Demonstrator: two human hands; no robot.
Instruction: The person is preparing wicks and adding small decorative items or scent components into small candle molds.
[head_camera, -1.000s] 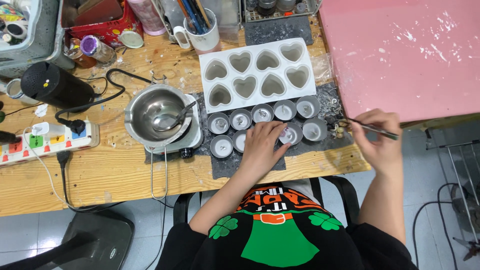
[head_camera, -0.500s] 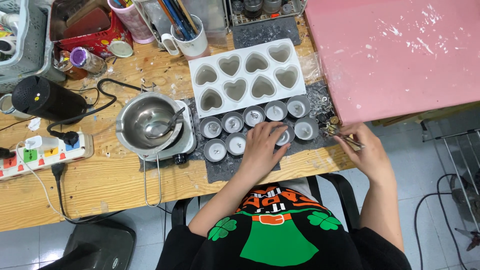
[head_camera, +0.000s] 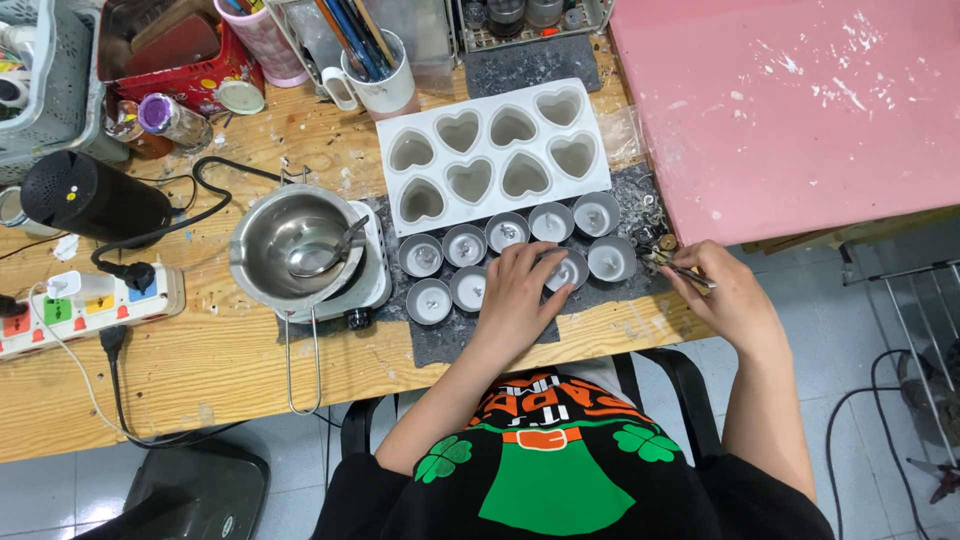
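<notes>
Since the earlier frames your right hand (head_camera: 728, 298) has dropped from above the mat's corner to the bench (head_camera: 200, 360) edge, while your left hand (head_camera: 520, 295) has stayed on the small round metal cups (head_camera: 465, 245). Your left hand lies flat over the front row of those cups, its fingers (head_camera: 553, 290) spread loosely and touching the cup just right of the palm; they clamp nothing. Your right hand's fingers are pinched together on a thin pair of tweezers (head_camera: 680, 268), whose tip points toward a little heap of metal wick tabs (head_camera: 648, 212) at the right end of the dark mat (head_camera: 450, 335). The cups stand in two rows on that mat, just in front of the white heart-shaped mould (head_camera: 490, 150). Left of them sits a steel pot (head_camera: 290, 245) with a spoon, on a small white hotplate.
</notes>
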